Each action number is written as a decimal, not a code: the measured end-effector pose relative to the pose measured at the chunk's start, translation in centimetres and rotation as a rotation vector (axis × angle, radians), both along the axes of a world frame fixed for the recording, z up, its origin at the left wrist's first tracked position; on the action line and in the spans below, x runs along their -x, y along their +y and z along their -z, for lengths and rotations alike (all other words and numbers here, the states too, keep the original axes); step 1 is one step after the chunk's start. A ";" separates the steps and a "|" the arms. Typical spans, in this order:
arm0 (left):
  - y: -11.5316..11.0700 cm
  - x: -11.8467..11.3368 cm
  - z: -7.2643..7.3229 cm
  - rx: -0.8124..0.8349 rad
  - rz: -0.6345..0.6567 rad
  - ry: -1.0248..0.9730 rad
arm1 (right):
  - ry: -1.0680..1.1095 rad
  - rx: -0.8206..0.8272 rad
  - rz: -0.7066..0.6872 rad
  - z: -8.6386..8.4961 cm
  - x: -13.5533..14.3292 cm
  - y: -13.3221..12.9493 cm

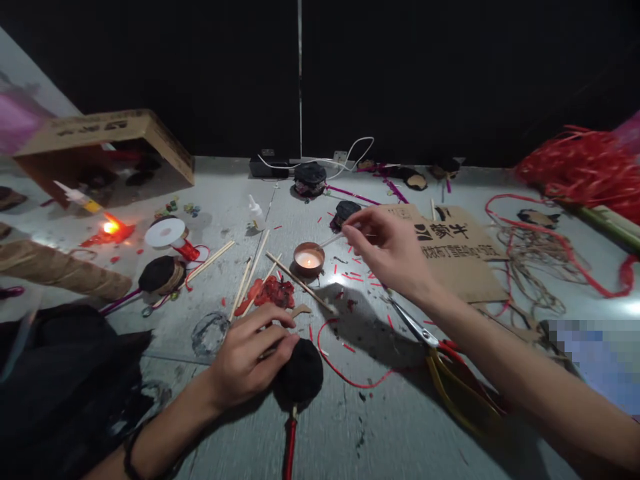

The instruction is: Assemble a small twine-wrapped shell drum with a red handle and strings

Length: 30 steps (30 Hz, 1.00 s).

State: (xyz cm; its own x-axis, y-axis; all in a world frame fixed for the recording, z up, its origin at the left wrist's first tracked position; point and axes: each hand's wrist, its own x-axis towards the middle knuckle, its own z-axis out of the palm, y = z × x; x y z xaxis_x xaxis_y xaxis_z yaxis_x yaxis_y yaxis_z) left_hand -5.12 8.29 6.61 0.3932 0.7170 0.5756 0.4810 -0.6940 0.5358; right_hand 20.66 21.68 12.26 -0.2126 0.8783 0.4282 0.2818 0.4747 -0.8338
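Observation:
My right hand (383, 243) pinches a thin pale stick (330, 241), whose far end is at the rim of a small round dish (309, 260) with a lit candle in it. My left hand (257, 350) rests on a round black piece (303, 371), its thumb and fingers closed on the upper left edge. From that piece a handle wrapped in red (290, 448) points toward me. A red cord (357, 385) curves beside it on the table. Scissors (425, 337) lie partly under my right forearm.
Wooden sticks (257, 267) and red melted wax (275, 293) lie left of the candle. A glue bottle (256, 213) stands behind. Flat cardboard (455, 253) is at right; an open box (105, 150), a ribbon spool (165, 233) and a flame (110, 227) are at left.

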 end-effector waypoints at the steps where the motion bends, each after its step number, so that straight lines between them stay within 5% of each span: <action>1: 0.1 0.0 0.0 0.003 0.003 0.001 | 0.021 0.022 -0.021 0.6 1.0 1.4; 6: 0.5 0.0 0.2 0.038 0.044 0.005 | 0.168 0.051 -0.046 3.9 3.5 5.3; 12: 0.6 -0.2 0.5 0.067 0.042 -0.002 | 0.272 0.104 -0.040 6.4 3.5 5.1; 30: 0.5 -0.2 0.3 0.066 0.036 -0.029 | 0.310 0.130 -0.051 7.8 3.2 4.3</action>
State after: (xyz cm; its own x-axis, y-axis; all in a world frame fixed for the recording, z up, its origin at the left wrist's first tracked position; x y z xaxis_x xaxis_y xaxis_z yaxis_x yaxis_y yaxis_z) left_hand -4.89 8.80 6.28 0.4028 0.7397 0.5391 0.4402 -0.6730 0.5944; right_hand 17.43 25.99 4.49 -0.1353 0.9212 0.3647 -0.0161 0.3660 -0.9305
